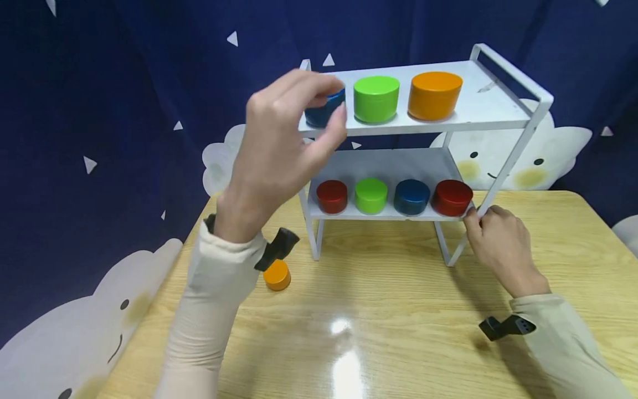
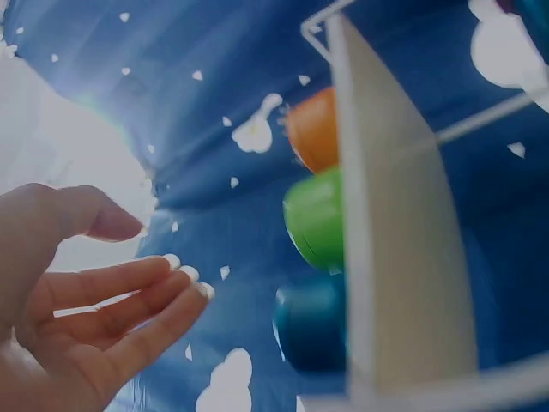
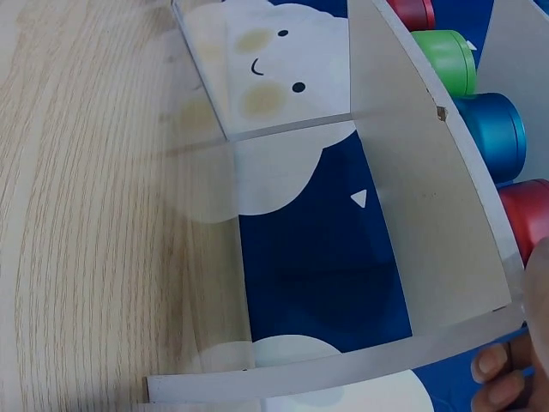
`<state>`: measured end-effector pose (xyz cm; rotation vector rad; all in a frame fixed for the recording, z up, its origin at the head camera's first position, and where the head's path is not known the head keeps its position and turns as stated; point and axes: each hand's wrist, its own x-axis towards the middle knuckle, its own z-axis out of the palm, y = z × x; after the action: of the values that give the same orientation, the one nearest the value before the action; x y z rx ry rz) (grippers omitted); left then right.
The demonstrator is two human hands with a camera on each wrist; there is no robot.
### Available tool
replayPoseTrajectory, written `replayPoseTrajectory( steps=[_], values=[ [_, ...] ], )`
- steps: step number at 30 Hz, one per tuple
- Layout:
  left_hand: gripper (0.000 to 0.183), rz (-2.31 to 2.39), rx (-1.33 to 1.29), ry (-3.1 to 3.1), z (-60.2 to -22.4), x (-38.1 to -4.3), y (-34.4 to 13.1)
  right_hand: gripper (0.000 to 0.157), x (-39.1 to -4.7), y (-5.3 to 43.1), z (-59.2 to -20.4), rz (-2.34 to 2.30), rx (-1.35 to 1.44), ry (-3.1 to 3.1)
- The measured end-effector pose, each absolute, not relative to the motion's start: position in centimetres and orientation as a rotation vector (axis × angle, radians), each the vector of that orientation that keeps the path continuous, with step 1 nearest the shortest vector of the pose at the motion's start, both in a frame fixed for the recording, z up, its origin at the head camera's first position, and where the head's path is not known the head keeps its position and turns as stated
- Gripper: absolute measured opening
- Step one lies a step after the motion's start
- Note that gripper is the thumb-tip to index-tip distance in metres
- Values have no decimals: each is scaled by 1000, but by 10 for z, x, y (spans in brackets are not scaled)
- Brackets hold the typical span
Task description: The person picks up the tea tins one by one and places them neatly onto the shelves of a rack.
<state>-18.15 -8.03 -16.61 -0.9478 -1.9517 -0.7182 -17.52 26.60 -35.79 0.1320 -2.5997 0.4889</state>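
Observation:
A white two-tier shelf rack [image 1: 490, 124] stands on the table. Its upper tier carries a blue round tin [image 1: 319, 115], a green tin [image 1: 376, 100] and an orange tin [image 1: 435, 96]. My left hand [image 1: 286, 130] is raised before the blue tin, partly covering it in the head view; thumb and fingers are spread with nothing between them. In the left wrist view that hand [image 2: 94, 300] is apart from the blue tin [image 2: 310, 324]. With my right hand [image 1: 500, 244] I grip the rack's right front post, thumb close to a red tin [image 1: 452, 198] on the lower tier.
Along the lower tier also sit another red tin [image 1: 332, 197], a green tin [image 1: 371, 195] and a blue tin [image 1: 411, 197]. A small orange tin [image 1: 277, 275] lies on the wooden table [image 1: 399, 332] beside my left sleeve. A dark blue curtain [image 1: 124, 111] hangs behind.

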Motion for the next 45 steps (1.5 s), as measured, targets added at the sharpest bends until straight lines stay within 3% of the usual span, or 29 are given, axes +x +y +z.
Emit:
replayPoseTrajectory(
  steps=[4,6,14,24,33,38,45],
  values=[
    [18,-715,-905,-1876,-181,-141,-95,54,-173,267,-358,495,118,-2596],
    [16,-725,-890,-1858,-194,-136,-100,54,-173,268,-358,497,110,-2595],
    [13,-803,-800,-1944,-256,-133,-115,53,-171,267,-358,501,109,-2579],
    [10,-922,-556,-2326,-368,-136,-137,53,-173,264,-360,496,126,-2586],
    [24,-975,-390,-2501,-413,-145,-151,52,-172,265,-361,519,95,-2600],
    [30,-1006,-338,-2551,-425,-149,-154,51,-171,265,-361,535,89,-2597],
    [54,-973,-238,-2699,-430,-154,-158,52,-171,266,-359,535,83,-2609]
  ],
)
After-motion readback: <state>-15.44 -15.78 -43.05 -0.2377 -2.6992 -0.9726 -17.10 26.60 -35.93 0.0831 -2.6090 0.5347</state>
